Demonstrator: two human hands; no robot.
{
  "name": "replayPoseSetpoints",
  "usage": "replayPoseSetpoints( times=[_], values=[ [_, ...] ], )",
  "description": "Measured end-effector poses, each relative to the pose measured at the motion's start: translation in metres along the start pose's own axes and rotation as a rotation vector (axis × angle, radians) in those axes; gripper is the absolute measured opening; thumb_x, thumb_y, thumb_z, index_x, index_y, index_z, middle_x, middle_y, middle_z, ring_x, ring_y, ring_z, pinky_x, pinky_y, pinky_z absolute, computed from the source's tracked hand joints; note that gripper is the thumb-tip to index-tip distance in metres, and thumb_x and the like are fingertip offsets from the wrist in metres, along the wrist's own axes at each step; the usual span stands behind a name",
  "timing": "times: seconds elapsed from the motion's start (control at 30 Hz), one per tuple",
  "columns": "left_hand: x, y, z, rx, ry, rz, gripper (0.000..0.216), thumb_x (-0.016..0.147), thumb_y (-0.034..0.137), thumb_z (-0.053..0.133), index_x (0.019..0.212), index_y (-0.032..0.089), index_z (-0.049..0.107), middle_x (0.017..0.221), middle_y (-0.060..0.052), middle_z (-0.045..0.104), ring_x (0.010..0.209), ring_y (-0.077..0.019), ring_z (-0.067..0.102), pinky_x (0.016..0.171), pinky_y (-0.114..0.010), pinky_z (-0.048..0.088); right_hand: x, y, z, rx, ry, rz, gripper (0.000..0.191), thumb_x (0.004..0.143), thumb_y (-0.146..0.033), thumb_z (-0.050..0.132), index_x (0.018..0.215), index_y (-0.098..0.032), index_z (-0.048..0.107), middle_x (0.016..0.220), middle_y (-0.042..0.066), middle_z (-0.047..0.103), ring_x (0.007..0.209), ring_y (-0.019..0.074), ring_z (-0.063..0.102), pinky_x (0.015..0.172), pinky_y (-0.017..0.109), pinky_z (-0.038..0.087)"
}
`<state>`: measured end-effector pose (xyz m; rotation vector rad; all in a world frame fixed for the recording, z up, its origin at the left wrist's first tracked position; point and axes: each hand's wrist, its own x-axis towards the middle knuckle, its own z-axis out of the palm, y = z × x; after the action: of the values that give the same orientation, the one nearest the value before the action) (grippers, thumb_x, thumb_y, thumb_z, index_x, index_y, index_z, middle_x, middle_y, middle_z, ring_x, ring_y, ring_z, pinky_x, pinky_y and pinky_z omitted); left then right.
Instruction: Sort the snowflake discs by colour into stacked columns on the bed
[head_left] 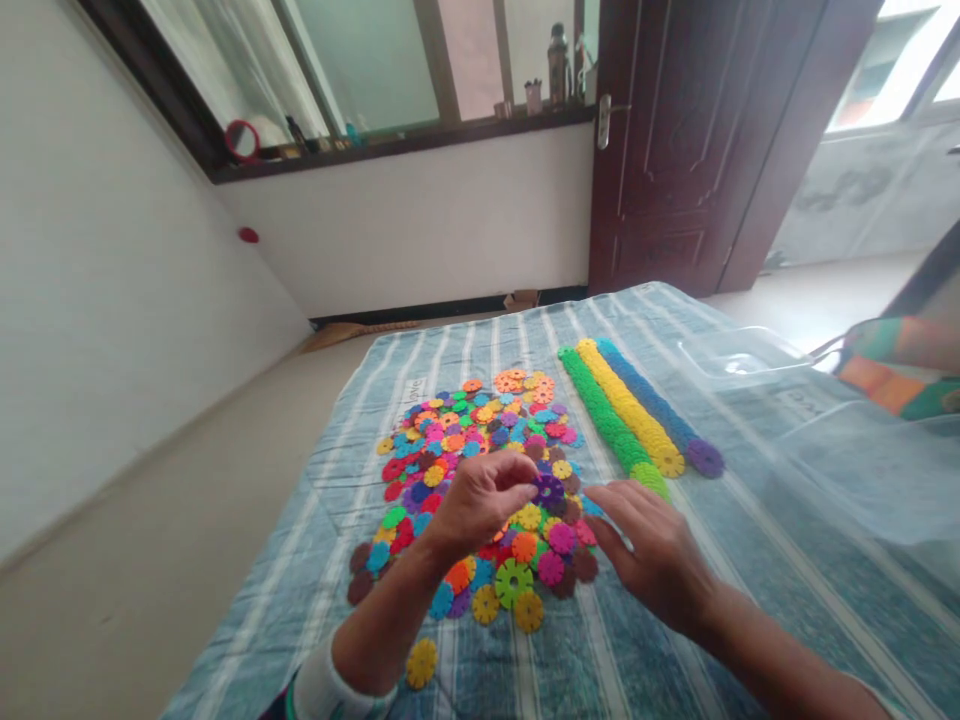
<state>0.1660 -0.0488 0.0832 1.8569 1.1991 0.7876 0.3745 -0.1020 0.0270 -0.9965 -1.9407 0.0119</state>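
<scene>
My left hand (480,500) is over the pile, its thumb and forefinger pinching the edge of a purple notched plastic disc (551,490). To the right of that disc is my right hand (656,550), fingers apart and holding nothing. Beneath both lies a loose heap of colourful notched discs (450,440) in red, orange, pink, brown and other colours. A lime green disc (514,583) rests at its near edge. Beyond my right hand, discs are lined up into a green row (600,410), a yellow row (630,410) and a blue row (652,395) ending in purple.
The discs lie on a striped blue bedspread (300,560). Clear plastic containers (870,480) stand at the right, close to another person's colourful clothing (885,370). A single yellow disc (421,663) lies near my left sleeve. Behind are a wall and a brown door (675,150).
</scene>
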Motion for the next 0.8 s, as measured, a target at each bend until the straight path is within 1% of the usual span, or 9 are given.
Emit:
replayPoseSetpoints(
  times=[0.07,0.17,0.27,0.33,0.4,0.47,0.57,0.67,0.8],
  values=[
    [-0.009,0.007,0.015,-0.007,-0.025,0.042,0.010,0.076,0.023,0.060,0.074,0.017,0.068,0.071,-0.002,0.068,0.067,-0.0131,0.060,0.063,-0.024,0.048,0.000,0.003,0.000,0.045,-0.009,0.045,0.015,0.093,-0.021,0.052,0.102,-0.016,0.063,0.083,0.006,0.068,0.076,0.0169,0.062,0.068,0.029,0.048],
    [-0.016,0.010,0.030,-0.011,-0.042,0.076,0.010,0.076,0.022,0.060,0.071,0.017,0.067,0.068,-0.002,0.068,0.065,-0.0135,0.061,0.061,-0.024,0.048,0.000,0.003,0.001,0.138,-0.067,0.099,0.015,0.094,-0.022,0.051,0.092,-0.018,0.065,0.076,0.002,0.067,0.069,0.0137,0.061,0.062,0.024,0.046],
    [-0.017,0.009,0.035,-0.011,-0.039,0.087,0.011,0.077,0.024,0.061,0.070,0.018,0.067,0.066,-0.001,0.068,0.061,-0.0135,0.061,0.057,-0.023,0.048,0.006,0.008,-0.008,0.198,-0.150,0.104,0.019,0.095,-0.022,0.049,0.086,-0.018,0.066,0.071,0.001,0.065,0.065,0.0113,0.059,0.060,0.021,0.044],
    [-0.016,0.007,0.033,0.014,-0.015,0.104,0.012,0.078,0.028,0.061,0.073,0.019,0.068,0.069,-0.002,0.069,0.063,-0.0143,0.062,0.058,-0.024,0.049,0.014,0.017,-0.024,0.168,-0.194,0.109,0.020,0.095,-0.022,0.049,0.089,-0.018,0.067,0.075,0.001,0.067,0.068,0.0114,0.060,0.063,0.021,0.044],
    [-0.014,0.004,0.028,0.057,0.032,0.124,0.013,0.079,0.030,0.061,0.076,0.020,0.068,0.073,-0.002,0.071,0.066,-0.0153,0.064,0.061,-0.025,0.051,0.021,0.032,-0.045,0.010,-0.193,0.165,0.022,0.096,-0.023,0.047,0.089,-0.019,0.068,0.078,0.002,0.067,0.071,0.0123,0.061,0.066,0.022,0.043],
    [-0.010,0.000,0.022,0.097,0.073,0.135,0.013,0.079,0.031,0.060,0.076,0.021,0.068,0.074,-0.002,0.071,0.067,-0.0156,0.064,0.062,-0.025,0.051,0.026,0.048,-0.069,-0.243,-0.217,0.279,0.025,0.096,-0.025,0.046,0.087,-0.020,0.069,0.078,0.003,0.067,0.071,0.0131,0.060,0.066,0.022,0.042],
    [-0.006,-0.004,0.016,0.142,0.087,0.142,0.016,0.080,0.033,0.059,0.074,0.021,0.068,0.071,0.000,0.069,0.065,-0.0147,0.063,0.061,-0.024,0.050,0.027,0.068,-0.095,-0.542,-0.395,0.478,0.024,0.093,-0.020,0.047,0.092,-0.022,0.071,0.085,0.004,0.070,0.076,0.0158,0.062,0.066,0.024,0.039],
    [-0.004,-0.008,0.016,0.188,0.066,0.155,0.018,0.081,0.033,0.057,0.073,0.020,0.068,0.071,0.000,0.068,0.064,-0.0140,0.062,0.061,-0.023,0.049,0.024,0.079,-0.103,-0.676,-0.565,0.608,0.032,0.090,-0.012,0.043,0.100,-0.024,0.071,0.093,0.006,0.071,0.081,0.0175,0.063,0.067,0.026,0.039],
    [-0.003,-0.011,0.017,0.231,0.048,0.170,0.020,0.082,0.033,0.055,0.072,0.020,0.068,0.070,-0.001,0.067,0.064,-0.0136,0.061,0.061,-0.023,0.047,0.022,0.082,-0.097,-0.733,-0.606,0.660,0.033,0.087,-0.010,0.043,0.099,-0.024,0.071,0.092,0.006,0.071,0.083,0.0172,0.063,0.066,0.025,0.039]
  ],
)
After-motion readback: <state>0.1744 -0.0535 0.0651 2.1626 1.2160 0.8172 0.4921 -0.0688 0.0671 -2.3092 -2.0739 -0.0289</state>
